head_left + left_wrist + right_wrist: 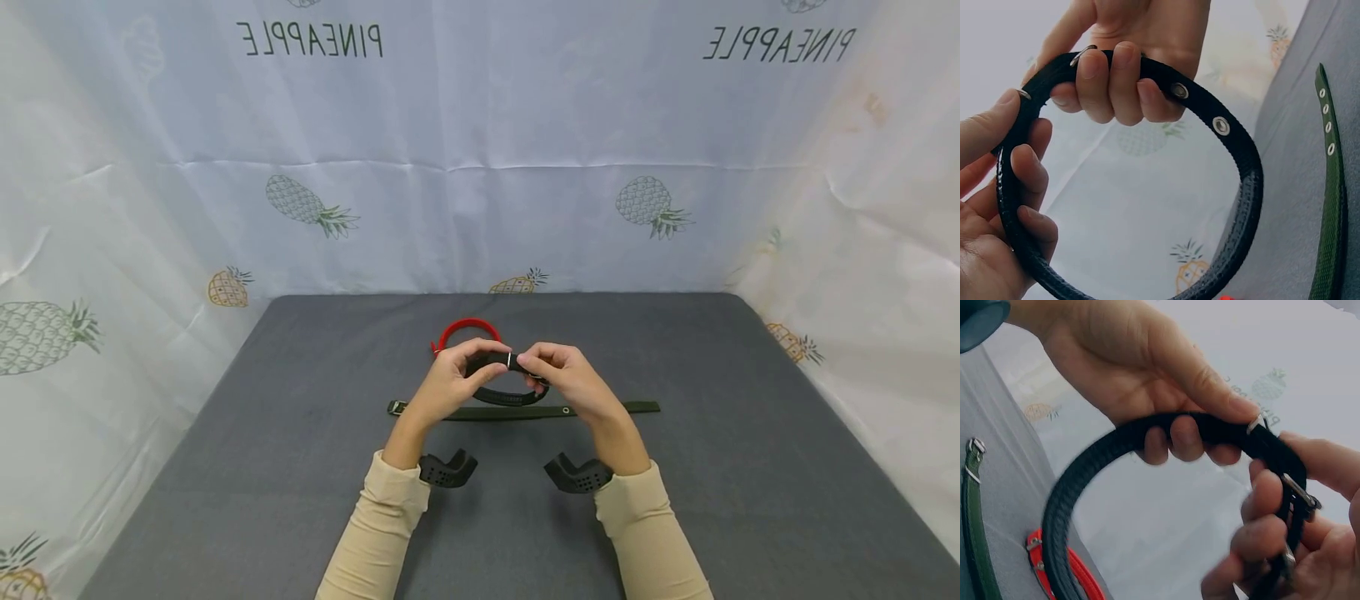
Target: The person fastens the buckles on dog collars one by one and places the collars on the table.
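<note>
Holding looped black strap (pixel 510 399) left-to-right between curled fingers of left hand (pixel 447 379) and right hand (pixel 576 382), with buckle (pixel 1298 489) nearer the left.

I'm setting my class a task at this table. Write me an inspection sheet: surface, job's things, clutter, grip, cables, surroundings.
Surface: dark grey tabletop, flat.
Job's things: black strap, bent into a loop; whether its buckle is fastened, cannot tell.
Clutter: green strap, laid out nearly straight; red strap, looped, farther back.
Grip: left hand and right hand both hold the black strap.
Cables: nothing seen.
Surroundings: pale pineapple-print curtain behind and at both sides.
</note>
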### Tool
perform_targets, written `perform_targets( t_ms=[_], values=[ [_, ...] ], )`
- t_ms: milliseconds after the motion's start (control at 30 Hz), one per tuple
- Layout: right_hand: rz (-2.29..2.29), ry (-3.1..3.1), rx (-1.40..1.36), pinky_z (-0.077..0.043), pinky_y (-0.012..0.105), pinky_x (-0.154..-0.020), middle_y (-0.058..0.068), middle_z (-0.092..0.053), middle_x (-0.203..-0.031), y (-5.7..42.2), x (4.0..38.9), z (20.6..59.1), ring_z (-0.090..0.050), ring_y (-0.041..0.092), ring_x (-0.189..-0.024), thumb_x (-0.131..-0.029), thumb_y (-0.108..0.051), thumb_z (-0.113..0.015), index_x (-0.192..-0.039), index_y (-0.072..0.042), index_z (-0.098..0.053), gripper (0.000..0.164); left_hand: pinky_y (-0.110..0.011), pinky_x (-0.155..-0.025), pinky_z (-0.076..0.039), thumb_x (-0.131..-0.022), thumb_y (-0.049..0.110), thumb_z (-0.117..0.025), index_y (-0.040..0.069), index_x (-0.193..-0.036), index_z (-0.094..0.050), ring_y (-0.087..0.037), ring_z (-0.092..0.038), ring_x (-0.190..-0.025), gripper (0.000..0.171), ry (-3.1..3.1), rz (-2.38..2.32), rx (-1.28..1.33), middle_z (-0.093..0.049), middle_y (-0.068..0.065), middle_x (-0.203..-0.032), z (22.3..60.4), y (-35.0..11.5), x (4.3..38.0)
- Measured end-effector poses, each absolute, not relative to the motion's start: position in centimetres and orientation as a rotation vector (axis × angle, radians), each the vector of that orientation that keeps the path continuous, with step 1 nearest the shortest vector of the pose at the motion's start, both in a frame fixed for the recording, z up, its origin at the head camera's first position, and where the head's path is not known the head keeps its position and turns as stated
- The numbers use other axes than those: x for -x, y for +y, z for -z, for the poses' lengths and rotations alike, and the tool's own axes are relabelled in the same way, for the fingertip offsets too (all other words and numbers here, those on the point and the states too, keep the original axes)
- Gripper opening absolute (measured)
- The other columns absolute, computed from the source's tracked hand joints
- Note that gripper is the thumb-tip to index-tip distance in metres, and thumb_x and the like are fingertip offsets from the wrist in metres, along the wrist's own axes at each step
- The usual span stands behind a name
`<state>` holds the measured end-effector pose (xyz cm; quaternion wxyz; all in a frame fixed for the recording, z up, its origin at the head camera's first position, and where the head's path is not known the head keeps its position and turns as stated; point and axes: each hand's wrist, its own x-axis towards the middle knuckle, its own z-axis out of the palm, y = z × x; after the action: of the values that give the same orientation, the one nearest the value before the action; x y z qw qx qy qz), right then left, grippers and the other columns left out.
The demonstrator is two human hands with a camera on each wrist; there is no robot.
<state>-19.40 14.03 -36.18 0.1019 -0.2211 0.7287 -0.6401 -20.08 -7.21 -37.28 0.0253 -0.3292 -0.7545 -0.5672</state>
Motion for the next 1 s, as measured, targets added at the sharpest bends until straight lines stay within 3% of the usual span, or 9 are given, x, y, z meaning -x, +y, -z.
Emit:
perform_targets(
  t_ms=[100, 167, 400, 467, 567, 867, 1000],
  values=[
    [1.896, 2.168, 0.658, -0.046, 0.029, -0.065, -0.007, -0.053, -0.070, 13.8, 19.3, 36.1, -0.048, 0.016, -0.063, -0.098, -0.021, -0.056, -0.077, -0.020, -0.059, 0.022, -0.019, -0.067, -0.047, -0.093, 0.011, -0.063, 0.001, -0.119, -0.063, -0.008, -0.047, -0.063, 0.027, -2.327, 1.742, 1.036, -0.066, -0.020, -0.107, 37.3, -7.1, 20.0],
    [1.892, 2.178, 0.647, -0.045, 0.029, -0.065, -0.007, -0.052, -0.070, 13.8, 19.3, 36.1, -0.047, 0.015, -0.063, -0.098, -0.021, -0.056, -0.077, -0.019, -0.059, 0.022, -0.019, -0.069, -0.048, -0.093, 0.010, -0.063, 0.000, -0.118, -0.063, -0.012, -0.051, -0.066, 0.027, -2.320, 1.742, 1.041, -0.066, -0.020, -0.107, 37.4, -7.1, 20.0],
    [1.891, 2.155, 0.569, -0.048, 0.030, -0.076, -0.007, -0.058, -0.073, 14.0, 19.7, 36.4, -0.054, 0.013, -0.071, -0.102, -0.032, -0.048, -0.088, -0.014, -0.061, 0.027, -0.018, -0.080, -0.052, -0.093, 0.010, -0.063, -0.002, -0.117, -0.063, 0.002, -0.060, -0.087, 0.027, -2.239, 1.778, 1.006, -0.065, -0.023, -0.112, 37.4, -7.4, 20.3],
    [1.922, 2.130, 0.528, -0.046, 0.032, -0.083, -0.007, -0.060, -0.075, 14.2, 19.8, 36.5, -0.056, 0.013, -0.074, -0.103, -0.037, -0.045, -0.093, -0.011, -0.061, 0.032, -0.021, -0.085, -0.055, -0.093, 0.008, -0.062, -0.005, -0.116, -0.062, 0.001, -0.062, -0.091, 0.027, -2.187, 1.815, 0.999, -0.064, -0.026, -0.112, 37.3, -7.5, 20.4],
    [1.958, 2.103, 0.512, -0.044, 0.033, -0.092, -0.007, -0.062, -0.079, 14.4, 20.0, 36.7, -0.059, 0.012, -0.078, -0.103, -0.039, -0.042, -0.097, -0.007, -0.061, 0.038, -0.021, -0.081, -0.055, -0.093, 0.006, -0.062, -0.007, -0.116, -0.060, 0.000, -0.061, -0.090, 0.027, -2.119, 1.859, 0.972, -0.062, -0.028, -0.111, 37.3, -7.7, 20.6],
    [1.962, 2.051, 0.600, -0.045, 0.030, -0.094, -0.007, -0.061, -0.083, 14.7, 20.1, 36.7, -0.059, 0.013, -0.083, -0.103, -0.027, -0.046, -0.098, -0.009, -0.061, 0.024, -0.014, -0.078, -0.048, -0.094, 0.011, -0.061, -0.010, -0.119, -0.058, 0.000, -0.059, -0.093, 0.032, -2.035, 1.945, 0.904, -0.059, -0.028, -0.113, 37.1, -8.1, 20.8],
    [1.960, 2.065, 0.597, -0.046, 0.026, -0.091, -0.007, -0.061, -0.082, 14.7, 20.1, 36.5, -0.059, 0.013, -0.081, -0.103, -0.022, -0.046, -0.100, -0.005, -0.060, 0.022, -0.015, -0.079, -0.049, -0.095, 0.013, -0.061, -0.009, -0.119, -0.058, 0.000, -0.059, -0.093, 0.033, -2.052, 1.951, 0.907, -0.059, -0.028, -0.113, 37.1, -8.2, 20.8]
  ],
)
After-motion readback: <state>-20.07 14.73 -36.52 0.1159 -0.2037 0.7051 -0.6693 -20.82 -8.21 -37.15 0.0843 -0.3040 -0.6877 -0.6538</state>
